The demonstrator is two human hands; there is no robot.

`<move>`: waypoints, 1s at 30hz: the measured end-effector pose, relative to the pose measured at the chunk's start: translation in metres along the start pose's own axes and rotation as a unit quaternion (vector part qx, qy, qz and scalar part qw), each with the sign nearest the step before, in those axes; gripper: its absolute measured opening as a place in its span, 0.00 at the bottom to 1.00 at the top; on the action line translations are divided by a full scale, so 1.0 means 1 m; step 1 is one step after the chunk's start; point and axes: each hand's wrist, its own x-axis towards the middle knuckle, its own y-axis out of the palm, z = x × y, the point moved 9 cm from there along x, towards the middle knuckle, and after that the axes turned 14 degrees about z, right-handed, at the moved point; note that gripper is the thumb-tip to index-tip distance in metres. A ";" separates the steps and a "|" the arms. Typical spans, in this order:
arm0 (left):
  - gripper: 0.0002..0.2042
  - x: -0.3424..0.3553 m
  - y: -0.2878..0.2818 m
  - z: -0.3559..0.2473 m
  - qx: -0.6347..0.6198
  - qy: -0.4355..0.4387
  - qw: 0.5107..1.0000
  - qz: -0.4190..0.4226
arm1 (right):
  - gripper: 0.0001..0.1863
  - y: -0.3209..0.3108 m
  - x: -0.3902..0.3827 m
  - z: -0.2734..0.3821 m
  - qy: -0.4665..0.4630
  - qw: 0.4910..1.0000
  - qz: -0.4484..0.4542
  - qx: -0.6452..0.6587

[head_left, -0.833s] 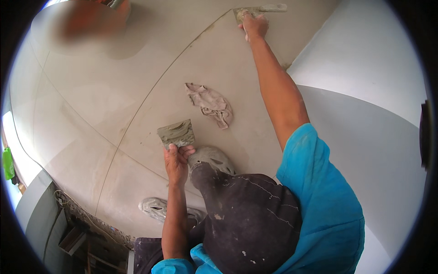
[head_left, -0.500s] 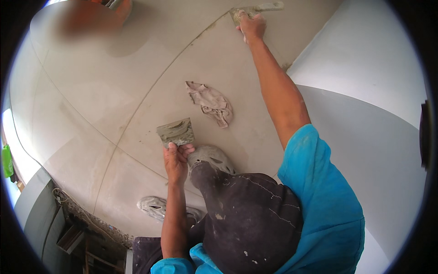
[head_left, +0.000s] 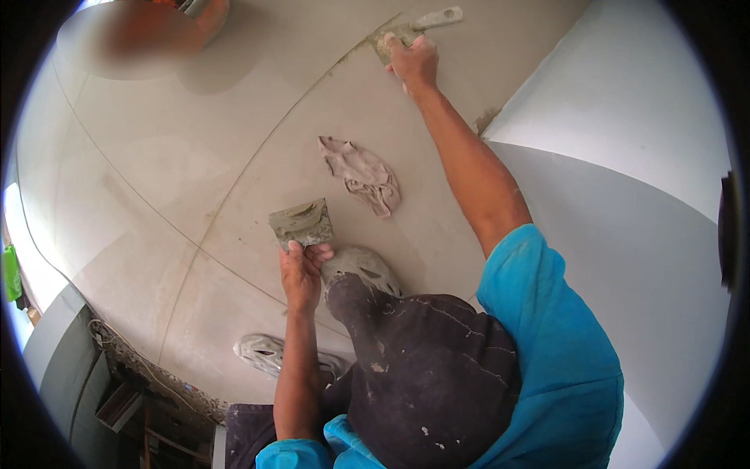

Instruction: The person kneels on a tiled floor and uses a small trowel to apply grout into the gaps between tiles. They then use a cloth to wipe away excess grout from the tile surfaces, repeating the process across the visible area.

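Scraper (head_left: 403, 33) and right hand (head_left: 416, 61) shift left and nearer vs earlier frame | left hand (head_left: 300, 272): pinched on plate (head_left: 325, 209) near edge, paste (head_left: 300, 222) side up, likely so it stays on | cloth (head_left: 361, 173) on floor (head_left: 437, 203) between hands | right: closed over scraper blade, likely for pressure; at floor joint (head_left: 273, 130), left of wall (head_left: 625, 86) edge

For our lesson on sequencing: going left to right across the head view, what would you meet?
Green object at the edge, left hand holding a smeared plate, crumpled cloth, right hand gripping a scraper, blue right sleeve, dark object at the right rim.
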 end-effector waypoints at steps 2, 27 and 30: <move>0.19 0.001 -0.001 0.002 -0.003 0.000 1.000 0.008 | 0.20 -0.007 -0.002 0.007 0.021 0.999 -0.029 0.039; 0.19 0.001 0.005 -0.001 0.001 -0.005 1.000 0.010 | 0.19 0.030 -0.027 -0.001 -0.072 0.994 -0.036 -0.072; 0.19 0.000 -0.002 0.000 -0.001 0.001 1.000 0.002 | 0.19 0.025 -0.040 0.016 0.017 0.998 -0.013 0.057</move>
